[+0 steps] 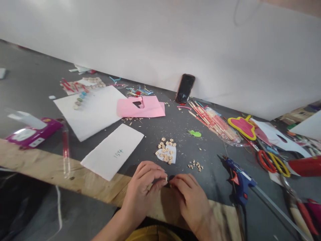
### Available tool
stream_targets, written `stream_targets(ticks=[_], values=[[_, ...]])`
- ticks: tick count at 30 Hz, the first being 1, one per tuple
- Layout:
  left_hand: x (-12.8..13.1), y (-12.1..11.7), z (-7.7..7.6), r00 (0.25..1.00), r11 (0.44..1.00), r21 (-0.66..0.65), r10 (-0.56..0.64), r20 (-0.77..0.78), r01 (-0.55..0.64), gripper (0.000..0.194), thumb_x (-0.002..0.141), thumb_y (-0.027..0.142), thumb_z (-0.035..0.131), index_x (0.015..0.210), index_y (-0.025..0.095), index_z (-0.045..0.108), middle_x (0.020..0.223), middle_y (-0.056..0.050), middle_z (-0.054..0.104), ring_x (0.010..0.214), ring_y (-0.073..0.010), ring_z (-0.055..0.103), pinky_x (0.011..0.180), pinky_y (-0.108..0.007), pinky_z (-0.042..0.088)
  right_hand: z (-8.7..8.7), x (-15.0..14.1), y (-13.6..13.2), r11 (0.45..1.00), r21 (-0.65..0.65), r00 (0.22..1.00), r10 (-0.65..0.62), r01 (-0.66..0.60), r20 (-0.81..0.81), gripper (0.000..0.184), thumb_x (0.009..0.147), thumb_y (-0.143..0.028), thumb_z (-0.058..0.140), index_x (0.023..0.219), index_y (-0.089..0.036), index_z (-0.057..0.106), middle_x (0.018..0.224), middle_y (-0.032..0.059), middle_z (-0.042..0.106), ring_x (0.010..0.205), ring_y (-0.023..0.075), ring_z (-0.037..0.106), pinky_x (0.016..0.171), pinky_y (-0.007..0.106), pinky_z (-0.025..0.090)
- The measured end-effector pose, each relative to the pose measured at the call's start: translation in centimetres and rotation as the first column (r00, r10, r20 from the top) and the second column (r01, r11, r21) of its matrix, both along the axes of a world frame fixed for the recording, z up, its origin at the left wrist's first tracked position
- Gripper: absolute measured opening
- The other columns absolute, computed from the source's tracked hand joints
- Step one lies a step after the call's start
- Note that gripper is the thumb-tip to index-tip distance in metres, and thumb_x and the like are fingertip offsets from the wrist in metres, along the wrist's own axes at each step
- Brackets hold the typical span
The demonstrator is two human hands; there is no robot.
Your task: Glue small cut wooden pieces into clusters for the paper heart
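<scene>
My left hand (pixel 146 184) is closed in a pinch, with a small pale wooden piece (pixel 166 179) at its thumb and fingertips. My right hand (pixel 192 199) is just beside it, fingers bent together; what lies between its fingertips is too small and dark to make out. Both hands are over the table's near edge. Beyond them lies a white heart-shaped paper (pixel 173 156), partly covered with clusters of small pale wooden pieces (pixel 164 150). A loose pile of cut wooden bits (pixel 196 165) sits to its right.
A blue glue gun (pixel 239 182) lies at right, near scissors (pixel 271 163) and a bundle of sticks (pixel 210 120). A phone (pixel 185 88) leans on the wall. Pink paper (pixel 150 108), white sheets (pixel 94 110), a card marked 154 (pixel 112 152) and a purple device (pixel 35 132) are left.
</scene>
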State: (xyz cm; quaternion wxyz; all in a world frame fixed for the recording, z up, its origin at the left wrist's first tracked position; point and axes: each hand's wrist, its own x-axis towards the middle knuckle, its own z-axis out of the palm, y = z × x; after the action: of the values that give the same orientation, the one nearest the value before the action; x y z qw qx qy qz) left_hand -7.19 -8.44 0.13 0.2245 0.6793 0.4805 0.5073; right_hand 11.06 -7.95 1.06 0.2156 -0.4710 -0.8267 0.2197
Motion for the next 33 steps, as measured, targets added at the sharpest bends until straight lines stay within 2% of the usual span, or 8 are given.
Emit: stream_targets(ticks=[3,6,8,10,14,22,28,33], values=[[0.7,0.0,0.3,1.000,0.998,0.054,-0.017,-0.003,0.017,0.010,0.084,0.011,0.061,0.083,0.021,0.063,0.080,-0.002,0.068,0.086,-0.0183,0.057,0.078,-0.030,0.048,-0.5,0.6,-0.4,0.983,-0.107,0.959,-0.170,0.149,-0.226,0.018,0.085,-0.014,0.053,0.092,-0.023,0.066,0.089,0.0029,0.068,0.083,0.0176,0.063,0.075,0.028,0.051],[1.7,0.0,1.0,0.999,0.992,0.120,-0.043,-0.002,0.043,0.010,0.085,0.011,0.060,0.082,0.019,0.064,0.080,-0.003,0.068,0.084,-0.0179,0.057,0.077,-0.029,0.048,-0.5,1.3,-1.0,0.885,-0.407,0.814,-0.403,0.228,-0.420,0.010,0.081,-0.029,0.064,0.089,-0.023,0.066,0.082,0.0011,0.069,0.073,0.0159,0.063,0.067,0.025,0.051],[2.4,0.0,1.4,0.998,0.988,0.138,-0.068,-0.003,0.067,0.011,0.086,0.011,0.059,0.081,0.018,0.065,0.079,-0.004,0.068,0.083,-0.0179,0.057,0.075,-0.029,0.049,-0.5,1.7,-1.4,0.808,-0.563,0.698,-0.503,0.172,-0.509,0.016,0.077,-0.035,0.069,0.087,-0.022,0.066,0.078,0.0006,0.068,0.069,0.0148,0.062,0.063,0.023,0.050],[3.1,-0.1,1.6,0.996,0.983,0.158,-0.087,-0.014,0.088,0.011,0.086,0.012,0.059,0.081,0.018,0.066,0.079,-0.004,0.068,0.082,-0.0177,0.057,0.074,-0.028,0.049,-0.5,1.8,-1.8,0.767,-0.634,0.602,-0.554,0.099,-0.576,0.018,0.074,-0.034,0.074,0.085,-0.022,0.066,0.075,-0.0007,0.067,0.068,0.0126,0.059,0.061,0.021,0.049],[3.8,-0.2,1.8,0.994,0.977,0.191,-0.088,-0.058,0.097,0.011,0.087,0.013,0.059,0.082,0.018,0.067,0.080,-0.004,0.068,0.083,-0.0177,0.057,0.074,-0.029,0.049,-0.4,1.9,-2.4,0.749,-0.662,0.466,-0.585,-0.003,-0.664,0.016,0.072,-0.030,0.077,0.082,-0.023,0.067,0.074,-0.0029,0.064,0.067,0.0095,0.057,0.062,0.018,0.046],[4.5,-0.4,2.0,0.992,0.974,0.199,-0.097,-0.076,0.110,0.013,0.089,0.016,0.056,0.082,0.019,0.067,0.080,-0.003,0.068,0.083,-0.0182,0.056,0.073,-0.030,0.050,-0.2,2.2,-2.7,0.725,-0.684,0.406,-0.604,-0.077,-0.686,0.014,0.072,-0.028,0.078,0.080,-0.023,0.067,0.073,-0.0037,0.061,0.065,0.0076,0.053,0.060,0.016,0.044],[4.9,-0.4,2.2,0.990,0.971,0.221,-0.070,-0.119,0.095,0.012,0.088,0.015,0.058,0.081,0.019,0.068,0.080,-0.002,0.068,0.083,-0.0182,0.056,0.073,-0.031,0.048,0.2,2.3,-3.0,0.734,-0.679,0.437,-0.605,-0.019,-0.666,0.017,0.070,-0.032,0.078,0.080,-0.023,0.068,0.074,-0.0014,0.064,0.065,0.0094,0.055,0.059,0.018,0.046],[5.0,-0.3,2.2,0.986,0.956,0.273,-0.070,-0.149,0.109,0.011,0.087,0.014,0.058,0.084,0.019,0.068,0.080,-0.003,0.069,0.081,-0.0191,0.056,0.071,-0.032,0.048,0.8,2.1,-2.9,0.744,-0.668,0.423,-0.612,0.021,-0.668,0.016,0.073,-0.035,0.075,0.079,-0.021,0.070,0.069,-0.0006,0.063,0.059,0.0084,0.052,0.054,0.018,0.045]])
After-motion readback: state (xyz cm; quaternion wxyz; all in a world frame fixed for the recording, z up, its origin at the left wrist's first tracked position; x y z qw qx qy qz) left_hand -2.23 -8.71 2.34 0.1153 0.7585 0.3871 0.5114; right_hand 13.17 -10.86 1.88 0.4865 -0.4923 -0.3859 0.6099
